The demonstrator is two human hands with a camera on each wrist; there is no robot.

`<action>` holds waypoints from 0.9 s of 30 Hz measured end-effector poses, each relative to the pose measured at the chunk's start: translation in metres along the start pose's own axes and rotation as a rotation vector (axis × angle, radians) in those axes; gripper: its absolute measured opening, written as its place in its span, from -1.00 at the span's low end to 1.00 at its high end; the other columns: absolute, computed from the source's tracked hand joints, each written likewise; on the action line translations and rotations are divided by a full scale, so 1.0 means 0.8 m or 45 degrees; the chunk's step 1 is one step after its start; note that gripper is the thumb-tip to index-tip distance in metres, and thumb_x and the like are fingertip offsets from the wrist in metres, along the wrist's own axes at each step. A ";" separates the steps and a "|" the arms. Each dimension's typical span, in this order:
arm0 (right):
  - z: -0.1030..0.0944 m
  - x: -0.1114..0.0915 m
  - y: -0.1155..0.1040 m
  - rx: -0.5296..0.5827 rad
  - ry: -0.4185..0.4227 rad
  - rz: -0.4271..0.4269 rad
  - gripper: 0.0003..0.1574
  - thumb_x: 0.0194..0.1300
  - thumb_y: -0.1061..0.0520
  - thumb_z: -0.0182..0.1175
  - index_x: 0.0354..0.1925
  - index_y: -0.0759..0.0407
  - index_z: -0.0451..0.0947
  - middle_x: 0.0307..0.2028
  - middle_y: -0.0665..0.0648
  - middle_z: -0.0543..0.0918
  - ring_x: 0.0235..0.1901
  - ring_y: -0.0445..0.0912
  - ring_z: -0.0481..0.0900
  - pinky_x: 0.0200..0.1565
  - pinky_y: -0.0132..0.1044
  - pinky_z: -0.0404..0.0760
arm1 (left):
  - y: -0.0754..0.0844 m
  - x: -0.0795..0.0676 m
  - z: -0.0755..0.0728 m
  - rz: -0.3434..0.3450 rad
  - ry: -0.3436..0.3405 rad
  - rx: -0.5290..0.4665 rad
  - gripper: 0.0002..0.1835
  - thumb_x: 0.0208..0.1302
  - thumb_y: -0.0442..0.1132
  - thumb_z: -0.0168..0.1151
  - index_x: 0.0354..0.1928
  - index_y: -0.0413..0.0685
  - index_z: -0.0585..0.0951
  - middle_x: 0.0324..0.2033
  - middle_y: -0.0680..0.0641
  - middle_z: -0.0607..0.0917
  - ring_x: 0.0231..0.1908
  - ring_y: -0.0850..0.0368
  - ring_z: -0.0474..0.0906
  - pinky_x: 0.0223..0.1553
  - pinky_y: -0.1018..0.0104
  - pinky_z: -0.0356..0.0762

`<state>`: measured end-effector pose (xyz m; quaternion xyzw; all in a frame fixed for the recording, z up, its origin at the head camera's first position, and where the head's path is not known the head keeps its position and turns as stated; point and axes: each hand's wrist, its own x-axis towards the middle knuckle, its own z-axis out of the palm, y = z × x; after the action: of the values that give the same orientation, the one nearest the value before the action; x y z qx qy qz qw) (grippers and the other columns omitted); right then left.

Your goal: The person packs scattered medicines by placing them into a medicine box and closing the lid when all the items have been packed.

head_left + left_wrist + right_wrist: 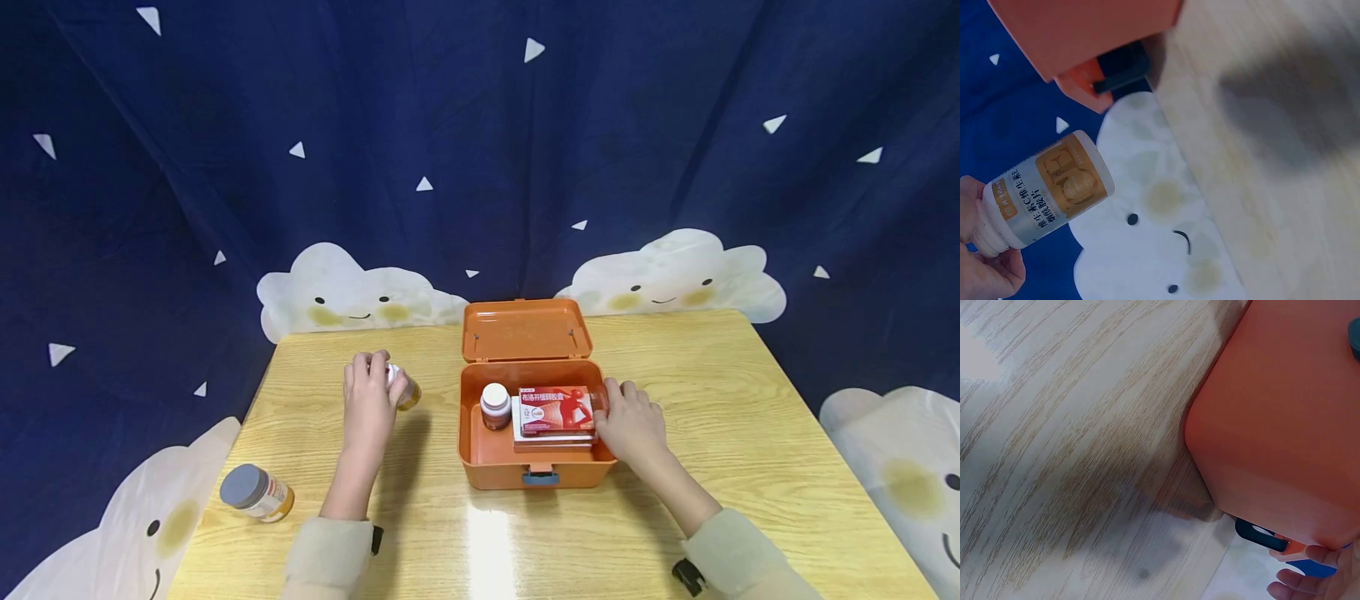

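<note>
My left hand (369, 392) grips a pill bottle (1054, 187) by its white cap end, over the table to the left of the orange storage box (498, 477). In the left wrist view the bottle is tilted, with an orange and silver label. My right hand (632, 421) holds the right rim of the box, its thumb at the edge and its fingers along the outside. In the box stand a white-capped pill bottle (495, 407) and a red medicine carton (555, 410), which lies on a white carton (517, 442).
At the table's left edge a grey-lidded bottle (255, 493) stands on the wooden table (720, 375). The box's hinged lid (527, 331) is tipped back, and a blue latch (540, 478) is on its front. Behind hangs a dark blue curtain (480, 125) with clouds.
</note>
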<state>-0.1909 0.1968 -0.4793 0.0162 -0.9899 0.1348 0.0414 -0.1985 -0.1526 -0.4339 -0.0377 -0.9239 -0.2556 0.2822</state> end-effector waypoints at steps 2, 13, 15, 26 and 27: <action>0.000 0.000 0.000 -0.001 0.001 0.000 -0.42 0.14 0.05 0.03 0.10 0.27 0.28 -0.10 0.38 0.41 -0.14 0.28 0.40 -0.22 0.16 0.34 | 0.009 0.004 0.002 0.027 0.005 -0.007 -0.73 0.17 -0.25 0.11 -0.13 -0.27 0.47 -0.21 -0.26 0.42 -0.23 -0.17 0.32 -0.14 -0.05 0.33; 0.002 0.001 0.000 0.006 0.002 0.004 -0.41 0.14 0.03 0.05 0.10 0.27 0.28 -0.11 0.37 0.42 -0.14 0.28 0.40 -0.22 0.17 0.35 | 0.046 0.025 0.014 0.214 0.031 -0.016 -0.74 0.17 -0.24 0.11 -0.15 -0.25 0.46 -0.22 -0.24 0.43 -0.27 -0.14 0.32 -0.14 0.01 0.32; 0.002 0.001 0.000 0.007 0.003 0.003 -0.41 0.14 0.03 0.05 0.10 0.27 0.28 -0.11 0.37 0.42 -0.14 0.27 0.40 -0.22 0.17 0.36 | 0.052 0.026 0.016 0.243 0.023 -0.016 -0.73 0.18 -0.23 0.11 -0.13 -0.24 0.46 -0.22 -0.23 0.43 -0.26 -0.14 0.32 -0.14 0.02 0.32; 0.002 0.001 0.001 0.014 0.005 0.006 -0.40 0.14 0.03 0.06 0.12 0.27 0.28 -0.11 0.37 0.42 -0.14 0.26 0.41 -0.21 0.16 0.36 | 0.082 0.023 0.024 0.416 0.010 -0.014 -0.71 0.12 -0.24 0.15 -0.12 -0.25 0.50 -0.24 -0.19 0.46 -0.27 -0.09 0.36 -0.20 0.08 0.36; 0.002 0.001 0.001 0.015 0.007 0.005 -0.40 0.14 0.03 0.06 0.12 0.27 0.28 -0.12 0.37 0.42 -0.15 0.26 0.41 -0.21 0.16 0.36 | 0.083 0.022 0.025 0.431 0.004 -0.007 -0.70 0.12 -0.24 0.14 -0.12 -0.25 0.50 -0.24 -0.19 0.46 -0.28 -0.09 0.36 -0.20 0.09 0.37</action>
<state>-0.1918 0.1973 -0.4808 0.0141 -0.9890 0.1408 0.0436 -0.2094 -0.0863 -0.4084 -0.1930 -0.9032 -0.2069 0.3227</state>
